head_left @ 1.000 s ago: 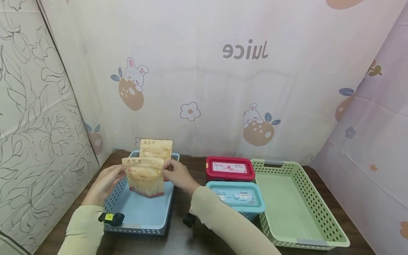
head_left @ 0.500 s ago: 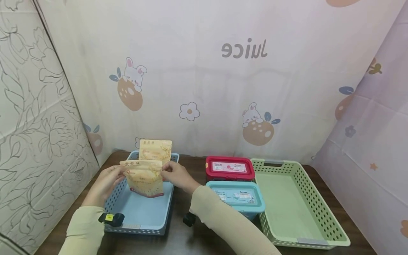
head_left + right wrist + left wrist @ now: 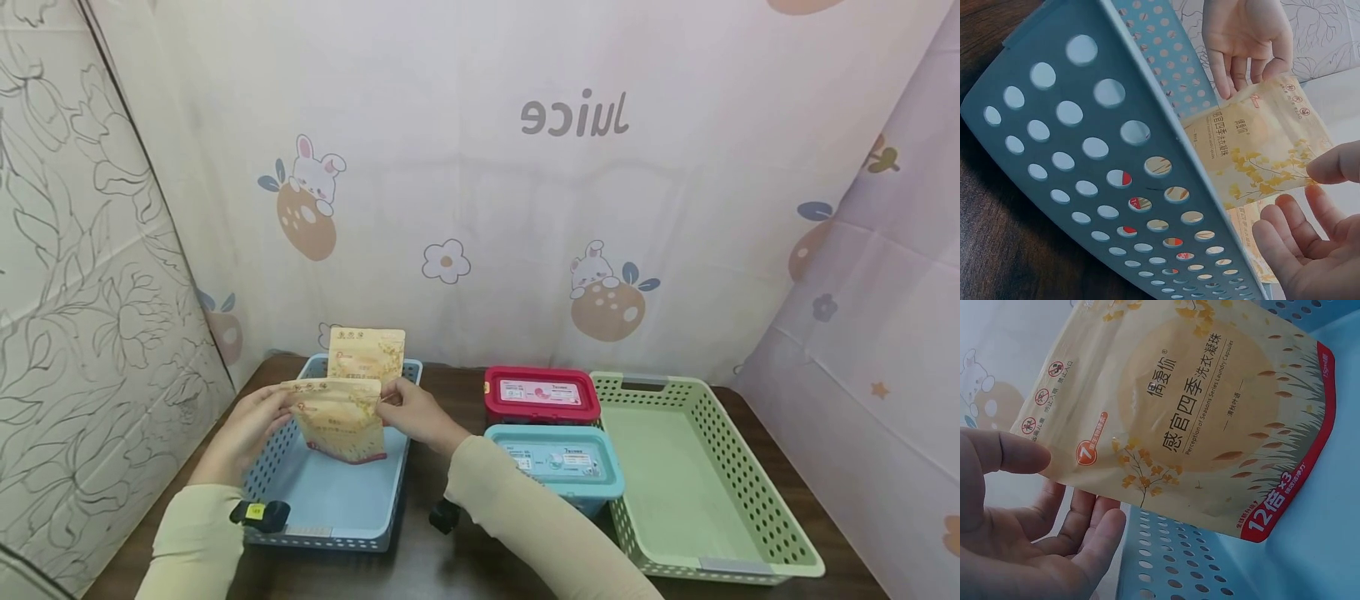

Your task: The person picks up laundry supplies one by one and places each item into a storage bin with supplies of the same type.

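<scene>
A yellow laundry capsule pouch with a red bottom edge hangs tilted over the blue basket. My left hand pinches its upper left corner between thumb and fingers. At the opposite upper corner, my right hand pinches the pouch too. Its printed front fills the left wrist view, where the left hand grips the edge. Behind it a second matching pouch stands upright at the basket's back end, its lower part hidden. The right wrist view shows the right hand beyond the basket's perforated wall.
Right of the blue basket, a red-lidded box stands behind a light blue-lidded box on the dark wooden table. A green perforated basket lies at the far right. Printed curtains enclose the back and sides.
The held pouch has dipped slightly at its top and shifted a little left, its top edge tipping toward me. Both hands keep their hold; the rear pouch stays in place.
</scene>
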Demonstrator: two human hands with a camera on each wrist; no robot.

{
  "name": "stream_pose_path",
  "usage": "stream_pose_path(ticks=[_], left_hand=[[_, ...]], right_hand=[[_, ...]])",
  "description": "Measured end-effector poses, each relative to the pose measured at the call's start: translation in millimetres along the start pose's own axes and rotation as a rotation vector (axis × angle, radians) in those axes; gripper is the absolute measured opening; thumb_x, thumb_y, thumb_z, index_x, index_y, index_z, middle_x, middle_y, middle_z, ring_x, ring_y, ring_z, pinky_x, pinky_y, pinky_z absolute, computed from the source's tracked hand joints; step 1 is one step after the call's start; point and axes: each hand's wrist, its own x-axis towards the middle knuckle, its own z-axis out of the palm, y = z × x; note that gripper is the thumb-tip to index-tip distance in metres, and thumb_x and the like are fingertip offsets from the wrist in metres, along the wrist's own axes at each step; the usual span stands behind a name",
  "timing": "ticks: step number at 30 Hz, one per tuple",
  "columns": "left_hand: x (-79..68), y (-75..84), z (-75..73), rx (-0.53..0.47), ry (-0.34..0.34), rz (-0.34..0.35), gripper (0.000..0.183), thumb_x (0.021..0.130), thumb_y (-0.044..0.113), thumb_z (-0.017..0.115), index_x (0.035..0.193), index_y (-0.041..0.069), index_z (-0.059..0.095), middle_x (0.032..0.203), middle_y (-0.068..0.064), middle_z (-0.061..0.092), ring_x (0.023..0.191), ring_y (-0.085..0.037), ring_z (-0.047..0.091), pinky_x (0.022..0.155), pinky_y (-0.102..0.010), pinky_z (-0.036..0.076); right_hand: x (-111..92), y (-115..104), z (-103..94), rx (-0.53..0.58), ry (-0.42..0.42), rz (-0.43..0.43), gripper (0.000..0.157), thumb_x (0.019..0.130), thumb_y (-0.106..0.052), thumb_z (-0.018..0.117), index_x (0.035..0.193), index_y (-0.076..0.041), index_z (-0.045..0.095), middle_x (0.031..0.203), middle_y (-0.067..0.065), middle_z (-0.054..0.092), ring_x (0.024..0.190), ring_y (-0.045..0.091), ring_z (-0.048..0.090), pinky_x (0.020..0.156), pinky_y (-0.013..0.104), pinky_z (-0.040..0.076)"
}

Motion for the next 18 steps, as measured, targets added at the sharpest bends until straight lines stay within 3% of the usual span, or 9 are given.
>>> stream_pose_path(ticks=[12,18], left_hand=[[-6.9,6.0,0.7,0.052,-0.01,0.035,0.068,0.107,0.036,0.041,0.152,-0.011,0.018,0.155,-0.032,0.021,0.144,-0.049,0.022,0.118,-0.058,0.021],[-12.8,10.3,-0.7,0.075,-0.011,0.08,0.071,0.104,0.034,0.049,0.154,-0.006,0.017,0.155,-0.031,0.021,0.145,-0.049,0.02,0.116,-0.064,0.019]], right_hand=[[-4,-3,-5.2,0.027,-0.046,-0.001,0.03,0.097,-0.024,0.062,0.123,-0.011,0.056,0.11,0.002,0.061,0.1,0.016,0.064,0.095,0.045,0.052],[-8,-5,-11.1,-0.02,-0.042,0.009,0.045,0.097,-0.041,0.065,0.133,-0.015,0.055,0.118,0.0,0.061,0.112,0.019,0.058,0.098,0.048,0.05]])
